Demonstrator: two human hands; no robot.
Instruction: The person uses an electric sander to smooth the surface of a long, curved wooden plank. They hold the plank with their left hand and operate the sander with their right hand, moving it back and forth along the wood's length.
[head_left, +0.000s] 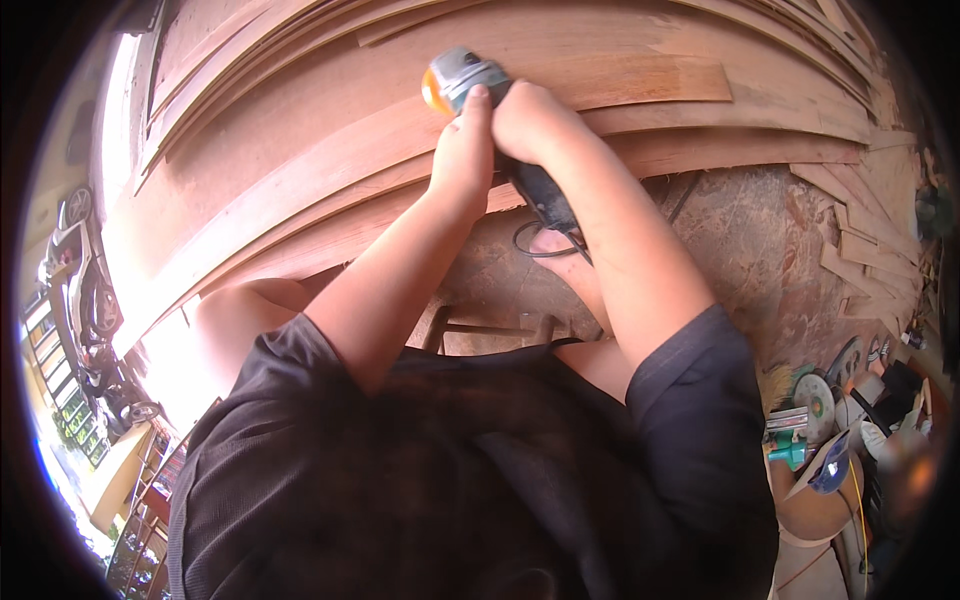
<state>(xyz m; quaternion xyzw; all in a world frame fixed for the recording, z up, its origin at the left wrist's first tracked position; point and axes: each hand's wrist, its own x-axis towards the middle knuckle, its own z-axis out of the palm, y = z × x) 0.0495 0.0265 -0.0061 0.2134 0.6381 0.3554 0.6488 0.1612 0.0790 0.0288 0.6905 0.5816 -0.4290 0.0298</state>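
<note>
An angle grinder [466, 76] with a grey-silver head and an orange disc [434, 92] rests on or just above the wooden boards [390, 140] in front of me; contact is hidden. My left hand [464, 150] closes on it just behind the head, thumb pointing forward along the casing. Wrapped round its body from the right is my right hand [530, 120]. The dark rear of the grinder [542, 195] slants back under my right forearm, and a black cord [522, 240] loops from its end. A separate thin wooden strip [660, 80] lies right of the grinder.
Long boards lie stacked ahead, their near edges above a worn floor [720, 230]. Wood offcuts [875, 245] pile up at the right. Grinding discs [814, 405] and assorted tools clutter the lower right. A motorbike [80, 290] stands at far left. My bare foot is beneath the cord.
</note>
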